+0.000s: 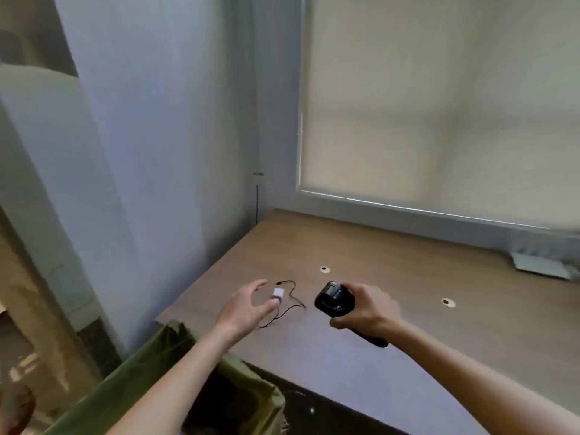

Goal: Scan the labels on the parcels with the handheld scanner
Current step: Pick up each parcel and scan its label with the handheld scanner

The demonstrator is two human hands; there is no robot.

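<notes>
Right hand (365, 309) gripped the scanner (335, 299); left hand (248, 304) hovered open over the cable (290, 304). No parcels visible; cable could snag.

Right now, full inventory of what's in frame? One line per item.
table: 1, brown wood-look top, fills centre and right, set into the corner under the window
handheld scanner: 1, black, held just above the table centre in the right hand
white adapter: 1, white, on the table left of the scanner, by the left fingertips
black cable: 1, thin, looped on the table, running from the adapter
cable holes: 2, pale rims, in the table top, one behind the scanner, one further right
flat white device: 1, far right table edge, blurred
window blind: 1, beige, drawn down
green bin liner: 1, olive, lower left beside the table
parcels: none visible
left hand: 1, open, over the adapter
right hand: 1, closed on the scanner
</notes>
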